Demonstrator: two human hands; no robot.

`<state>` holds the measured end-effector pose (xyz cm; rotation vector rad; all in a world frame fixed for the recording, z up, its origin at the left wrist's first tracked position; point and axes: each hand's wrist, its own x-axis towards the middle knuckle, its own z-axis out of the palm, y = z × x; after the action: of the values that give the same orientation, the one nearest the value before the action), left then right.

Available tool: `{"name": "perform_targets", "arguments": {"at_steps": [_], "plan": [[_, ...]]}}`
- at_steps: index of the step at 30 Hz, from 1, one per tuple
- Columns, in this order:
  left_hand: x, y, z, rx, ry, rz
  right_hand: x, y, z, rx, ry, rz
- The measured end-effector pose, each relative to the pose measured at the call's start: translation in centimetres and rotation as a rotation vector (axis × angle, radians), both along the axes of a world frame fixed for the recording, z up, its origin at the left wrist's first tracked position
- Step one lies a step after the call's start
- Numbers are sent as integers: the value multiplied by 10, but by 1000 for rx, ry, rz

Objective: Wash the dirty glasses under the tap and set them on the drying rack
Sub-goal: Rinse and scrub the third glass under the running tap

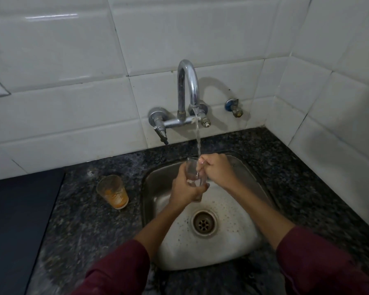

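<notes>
Over the steel sink (249, 248) my left hand (184, 188) grips a clear glass (192, 170) around its lower part. My right hand (216, 170) is at the glass's rim, with fingers reaching inside it. Water runs from the chrome tap (188, 86) in a thin stream (198, 141) onto the rim and my right fingers. A second glass (113, 191), smeared with orange residue, stands upright on the dark granite counter (90, 226) to the left of the sink. No drying rack is in view.
The drain (204, 223) lies in the middle of the basin. A white tiled wall (73, 60) runs behind and to the right. A small blue-capped valve (233, 106) sticks out of the wall right of the tap. A dark flat surface (13, 220) lies far left.
</notes>
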<state>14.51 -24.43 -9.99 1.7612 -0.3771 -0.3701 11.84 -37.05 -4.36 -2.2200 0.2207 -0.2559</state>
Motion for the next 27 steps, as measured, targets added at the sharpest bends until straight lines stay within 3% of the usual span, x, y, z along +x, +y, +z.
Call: {"name": "perform_targets", "arguments": {"at_steps": [3, 5, 8, 10, 14, 19, 22, 24, 27], "plan": [[-8, -3, -1, 42, -69, 50, 2, 7, 1, 26, -18, -27], [3, 3, -5, 24, -32, -47, 0, 0, 1, 128, -49, 3], [21, 18, 0, -254, 360, -302, -7, -11, 4, 335, -109, 113], [23, 18, 8, -323, 489, -367, -9, -11, 8, 396, -118, 137], [19, 8, 12, -241, 321, -214, -1, -12, 10, 287, -117, 111], [11, -3, 12, -26, -93, 51, 5, -3, 14, 62, -130, 2], [9, -6, 12, -59, -167, 73, 6, 8, 18, 10, -177, -49], [18, -3, 14, -149, -56, -55, 6, 5, 20, 65, -191, -74], [36, 9, 24, -326, 286, -334, 3, -7, 22, 308, -174, 4]]}}
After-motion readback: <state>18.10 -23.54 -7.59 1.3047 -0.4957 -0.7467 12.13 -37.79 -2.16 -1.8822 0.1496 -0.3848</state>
